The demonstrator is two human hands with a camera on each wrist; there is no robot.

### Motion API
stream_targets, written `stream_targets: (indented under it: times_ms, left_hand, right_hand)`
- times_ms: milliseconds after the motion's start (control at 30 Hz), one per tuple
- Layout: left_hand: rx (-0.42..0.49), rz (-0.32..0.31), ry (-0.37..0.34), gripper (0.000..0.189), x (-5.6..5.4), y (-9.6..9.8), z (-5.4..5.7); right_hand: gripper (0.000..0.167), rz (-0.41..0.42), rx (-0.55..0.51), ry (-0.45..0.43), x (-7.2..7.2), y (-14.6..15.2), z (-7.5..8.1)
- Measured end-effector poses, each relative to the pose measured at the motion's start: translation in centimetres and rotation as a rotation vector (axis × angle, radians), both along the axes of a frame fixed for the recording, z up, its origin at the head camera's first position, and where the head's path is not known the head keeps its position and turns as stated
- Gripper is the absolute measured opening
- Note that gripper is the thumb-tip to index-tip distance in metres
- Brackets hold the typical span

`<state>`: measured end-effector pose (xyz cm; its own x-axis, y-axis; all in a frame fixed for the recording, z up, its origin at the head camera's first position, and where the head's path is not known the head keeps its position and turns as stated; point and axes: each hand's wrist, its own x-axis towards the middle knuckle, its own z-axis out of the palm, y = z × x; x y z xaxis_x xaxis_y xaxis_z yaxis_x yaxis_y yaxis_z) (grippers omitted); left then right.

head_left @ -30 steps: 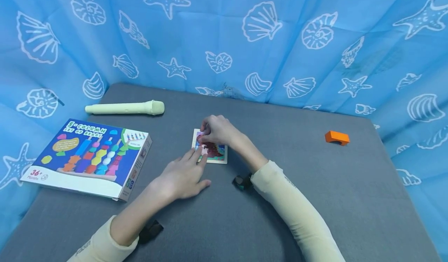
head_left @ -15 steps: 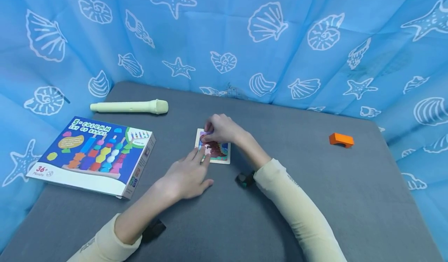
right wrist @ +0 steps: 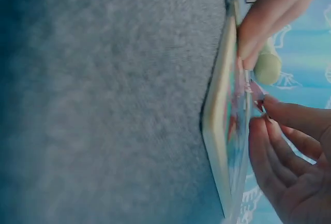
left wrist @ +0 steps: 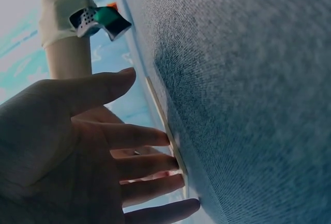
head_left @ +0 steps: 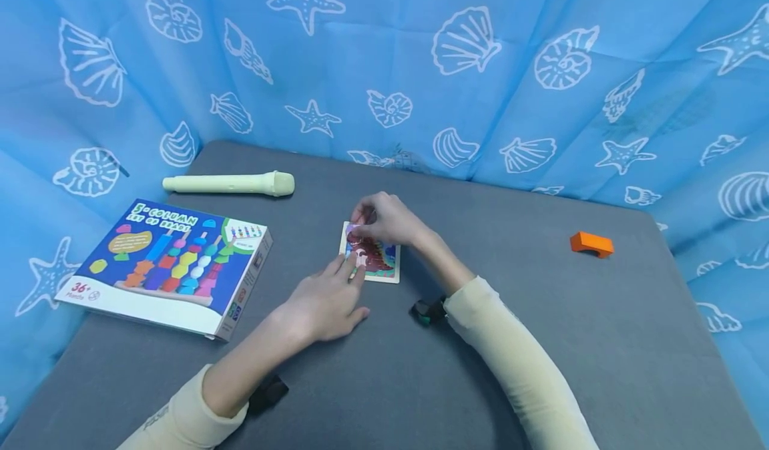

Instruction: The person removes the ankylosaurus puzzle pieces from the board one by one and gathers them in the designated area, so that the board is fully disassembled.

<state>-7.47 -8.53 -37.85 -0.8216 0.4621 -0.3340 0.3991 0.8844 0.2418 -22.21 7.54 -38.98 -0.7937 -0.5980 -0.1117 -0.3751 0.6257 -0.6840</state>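
A small square picture puzzle (head_left: 377,258) with a pale wooden rim and a red-brown animal picture lies flat mid-table. My left hand (head_left: 321,306) rests on its near left corner with extended fingers, the thumb held apart. In the left wrist view, the fingertips (left wrist: 173,163) reach the board's thin edge. From the far side my right hand (head_left: 393,219) bends over the upper left of the picture. Between its thumb and fingers it pinches a small thin puzzle piece (right wrist: 257,90), tilted up from the picture in the right wrist view. The fingers hide part of the piece.
A bead-set box (head_left: 174,263) lies to the left, with a pale green toy microphone (head_left: 228,183) behind it. Far right sits an orange arch block (head_left: 592,244). A blue shell-print curtain (head_left: 384,56) hangs behind the grey table (head_left: 510,256).
The head view has shifted slightly, so everything sits further right in it. My right fingers have drawn up a little, with the piece pinched. My left hand stays on the board.
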Motion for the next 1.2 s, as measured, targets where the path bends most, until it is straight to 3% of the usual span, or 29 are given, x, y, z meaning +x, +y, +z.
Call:
stream_targets:
  times_ms: [233, 667, 900, 1200]
  left_hand:
    - [-0.011, 0.015, -0.018, 0.077, 0.0, 0.2, 0.1]
    - [0.013, -0.004, 0.018, 0.073, 0.2, 0.1, 0.0]
    - [0.009, -0.002, 0.055, 0.070, -0.1, 0.0, 0.1]
    - [0.024, 0.026, 0.057, 0.067, -0.6, 0.0, 0.1]
  right_hand:
    - [0.012, -0.020, -0.163, -0.058, 0.0, 3.1, 0.3]
    - [0.021, -0.165, -0.185, -0.249, -1.4, 11.1, 0.0]
    - [0.022, -0.180, -0.085, -0.189, -2.0, 12.6, -0.2]
    - [0.022, -0.179, -0.055, -0.162, -2.2, 12.8, -0.1]
